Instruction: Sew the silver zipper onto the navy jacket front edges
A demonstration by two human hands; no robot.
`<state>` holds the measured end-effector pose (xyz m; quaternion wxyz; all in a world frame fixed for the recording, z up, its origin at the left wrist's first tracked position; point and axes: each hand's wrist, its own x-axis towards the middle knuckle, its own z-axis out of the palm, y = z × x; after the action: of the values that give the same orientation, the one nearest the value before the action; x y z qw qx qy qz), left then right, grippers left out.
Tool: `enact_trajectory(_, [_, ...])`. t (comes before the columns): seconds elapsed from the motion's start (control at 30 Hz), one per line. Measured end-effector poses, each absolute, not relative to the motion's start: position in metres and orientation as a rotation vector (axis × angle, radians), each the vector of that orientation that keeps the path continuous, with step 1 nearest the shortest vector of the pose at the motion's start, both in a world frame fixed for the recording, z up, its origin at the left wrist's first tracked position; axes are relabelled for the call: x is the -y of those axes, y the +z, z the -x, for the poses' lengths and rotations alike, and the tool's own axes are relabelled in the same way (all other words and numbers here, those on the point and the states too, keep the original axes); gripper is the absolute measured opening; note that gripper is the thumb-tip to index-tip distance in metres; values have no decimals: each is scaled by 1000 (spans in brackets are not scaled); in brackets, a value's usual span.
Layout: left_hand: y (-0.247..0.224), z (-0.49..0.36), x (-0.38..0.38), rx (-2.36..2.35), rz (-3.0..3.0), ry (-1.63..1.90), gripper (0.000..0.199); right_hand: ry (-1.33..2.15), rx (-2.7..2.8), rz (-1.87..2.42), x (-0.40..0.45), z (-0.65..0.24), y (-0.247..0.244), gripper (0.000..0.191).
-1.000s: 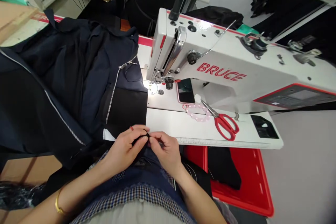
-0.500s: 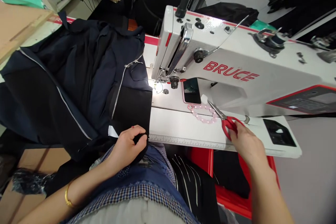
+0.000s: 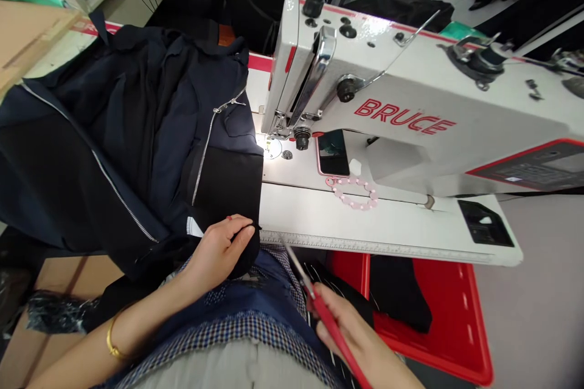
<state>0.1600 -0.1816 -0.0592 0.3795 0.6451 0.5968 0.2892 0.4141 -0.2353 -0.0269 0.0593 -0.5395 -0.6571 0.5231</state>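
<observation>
Pinched in my left hand is the near corner of a dark jacket with silver zippers, at the front edge of the machine table. My right hand grips a pair of scissors with red handles. Their blades point up and left, toward the pinched corner, with a gap between. A printed ruler strip runs along the table's front edge, just beyond the blade tips. The jacket spreads left of the sewing machine, its black panel beside the needle plate.
A phone and a pink beaded loop lie under the machine arm. Below the table edge stands a red bin with dark cloth inside. At lower left is a cardboard box. Behind the machine sits a person in black.
My right hand has lifted the scissors off the table's right side and brought them left and nearer my body. My left hand keeps its pinch on the jacket corner.
</observation>
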Motion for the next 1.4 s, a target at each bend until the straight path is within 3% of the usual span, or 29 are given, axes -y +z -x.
enact_trajectory(0.4, [-57,-158,187,-1490,-1724,761,24,1786,2189,1692,219,-386,-24,27])
enact_trajectory(0.73, [-65,-155,194,-1464,-2210,815,22,1786,2145,1704,218,-394,-25,28])
enact_trajectory(1.1, [-58,-153,192,-1415,-2062,781,22,1698,2109,1547,221,-398,-26,26])
enact_trajectory(1.4, [-59,-149,192,-1363,-2291,718,22,2098,1929,1547,218,-397,-23,39])
